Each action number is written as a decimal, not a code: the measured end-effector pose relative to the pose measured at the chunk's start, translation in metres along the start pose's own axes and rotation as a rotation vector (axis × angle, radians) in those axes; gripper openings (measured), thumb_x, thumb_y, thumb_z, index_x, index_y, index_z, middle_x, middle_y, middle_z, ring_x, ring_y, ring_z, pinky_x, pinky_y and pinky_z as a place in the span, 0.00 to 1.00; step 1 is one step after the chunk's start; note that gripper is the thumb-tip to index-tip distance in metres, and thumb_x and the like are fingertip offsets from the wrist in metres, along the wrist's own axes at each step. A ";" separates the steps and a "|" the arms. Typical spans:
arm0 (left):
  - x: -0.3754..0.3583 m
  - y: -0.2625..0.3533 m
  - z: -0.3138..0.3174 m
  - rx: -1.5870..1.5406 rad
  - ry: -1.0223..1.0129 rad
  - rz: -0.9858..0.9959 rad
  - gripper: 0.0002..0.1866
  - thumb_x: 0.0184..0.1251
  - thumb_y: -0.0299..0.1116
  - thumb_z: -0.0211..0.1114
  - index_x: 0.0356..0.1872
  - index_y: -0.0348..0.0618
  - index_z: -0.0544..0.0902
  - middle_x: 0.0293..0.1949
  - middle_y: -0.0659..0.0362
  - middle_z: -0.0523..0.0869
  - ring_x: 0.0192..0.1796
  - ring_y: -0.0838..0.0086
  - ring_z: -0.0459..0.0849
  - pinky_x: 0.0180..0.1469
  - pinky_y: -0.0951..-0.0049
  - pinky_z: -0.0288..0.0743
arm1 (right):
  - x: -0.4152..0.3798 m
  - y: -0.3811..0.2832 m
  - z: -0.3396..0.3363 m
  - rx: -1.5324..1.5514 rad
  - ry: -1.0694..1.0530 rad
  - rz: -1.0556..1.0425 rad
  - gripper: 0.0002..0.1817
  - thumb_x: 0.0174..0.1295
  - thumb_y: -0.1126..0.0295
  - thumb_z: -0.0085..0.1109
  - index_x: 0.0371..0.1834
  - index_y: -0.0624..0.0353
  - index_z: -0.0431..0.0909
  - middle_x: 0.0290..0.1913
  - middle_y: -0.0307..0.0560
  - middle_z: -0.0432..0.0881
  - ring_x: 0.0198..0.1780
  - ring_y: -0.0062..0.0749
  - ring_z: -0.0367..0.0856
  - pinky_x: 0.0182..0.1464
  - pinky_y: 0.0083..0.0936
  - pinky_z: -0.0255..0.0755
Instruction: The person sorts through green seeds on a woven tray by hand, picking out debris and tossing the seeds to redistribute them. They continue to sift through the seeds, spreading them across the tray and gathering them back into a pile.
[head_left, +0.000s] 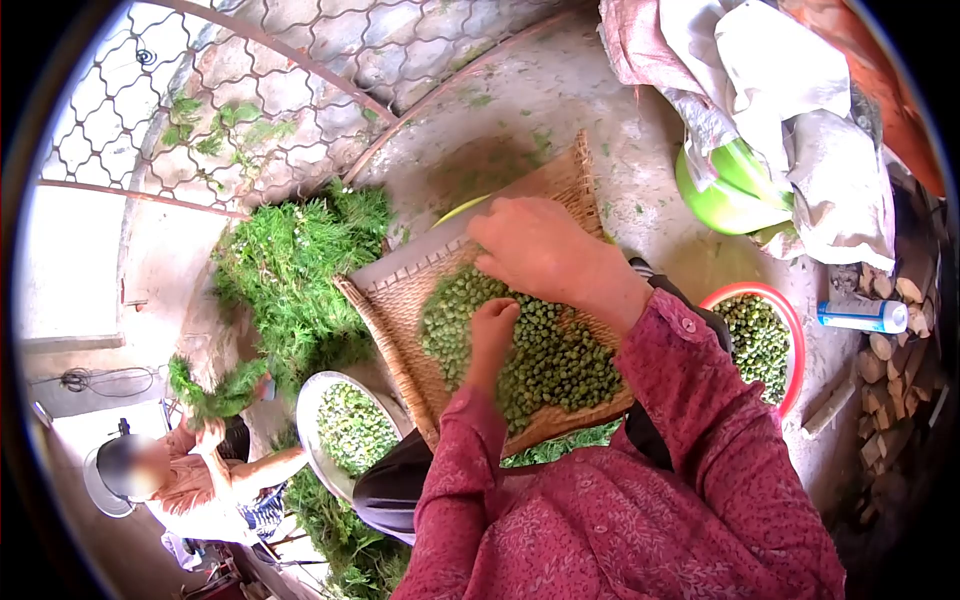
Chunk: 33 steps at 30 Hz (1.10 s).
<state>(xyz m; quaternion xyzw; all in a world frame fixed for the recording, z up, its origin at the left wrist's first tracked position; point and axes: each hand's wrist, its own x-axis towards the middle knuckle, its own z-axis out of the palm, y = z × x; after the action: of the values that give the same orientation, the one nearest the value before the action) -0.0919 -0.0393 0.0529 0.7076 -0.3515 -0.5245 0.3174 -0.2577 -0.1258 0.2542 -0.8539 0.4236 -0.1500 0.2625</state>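
A woven bamboo tray (392, 322) with a pale strip along its far edge lies tilted across my lap. Small round green fruits (570, 372), berry-sized, are heaped over its middle and near side. Just above the heap, my left hand (492, 338) is closed, its fingertips bunched together. My right hand (540, 248) reaches over the tray's far part with bent fingers, close to the left one. Whatever either hand pinches is too small or hidden to make out.
A metal bowl (306, 432) and a red-rimmed basin (797, 350) of green fruits flank me. Feathery green plants (300, 265) pile at left, near a co-worker (195, 475) holding a sprig. At right are a green basin (722, 200), white sacks (785, 70), a bottle (855, 316) and firewood (885, 385).
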 end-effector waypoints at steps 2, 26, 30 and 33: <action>0.019 -0.019 0.020 -0.066 -0.044 0.186 0.11 0.54 0.32 0.62 0.36 0.35 0.81 0.24 0.62 0.80 0.23 0.82 0.74 0.26 0.78 0.68 | -0.001 0.000 -0.003 0.009 0.010 0.001 0.11 0.52 0.65 0.56 0.31 0.61 0.75 0.33 0.53 0.76 0.39 0.49 0.76 0.42 0.40 0.70; 0.019 -0.005 -0.005 -0.553 -0.284 -0.155 0.06 0.59 0.31 0.55 0.37 0.44 0.75 0.31 0.58 0.79 0.25 0.74 0.72 0.24 0.72 0.65 | 0.001 0.002 -0.007 0.004 0.036 0.034 0.10 0.52 0.64 0.56 0.33 0.59 0.76 0.33 0.53 0.77 0.40 0.48 0.77 0.43 0.40 0.71; -0.017 0.018 -0.020 -0.882 -0.311 -0.129 0.05 0.58 0.34 0.58 0.28 0.46 0.74 0.30 0.58 0.80 0.24 0.77 0.70 0.22 0.76 0.62 | -0.001 -0.003 -0.011 0.014 0.002 0.025 0.12 0.53 0.65 0.56 0.36 0.59 0.75 0.35 0.54 0.77 0.42 0.49 0.76 0.45 0.40 0.70; -0.021 0.020 -0.025 -0.975 -0.298 -0.150 0.04 0.57 0.32 0.59 0.26 0.45 0.75 0.29 0.58 0.80 0.24 0.77 0.70 0.21 0.77 0.62 | -0.002 -0.001 -0.008 0.019 0.036 0.006 0.11 0.53 0.65 0.56 0.35 0.60 0.75 0.34 0.54 0.77 0.41 0.49 0.76 0.44 0.41 0.70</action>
<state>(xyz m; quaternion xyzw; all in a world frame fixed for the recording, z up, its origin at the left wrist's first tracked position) -0.0749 -0.0306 0.0862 0.4181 -0.0556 -0.7439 0.5184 -0.2623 -0.1267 0.2614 -0.8473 0.4293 -0.1688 0.2634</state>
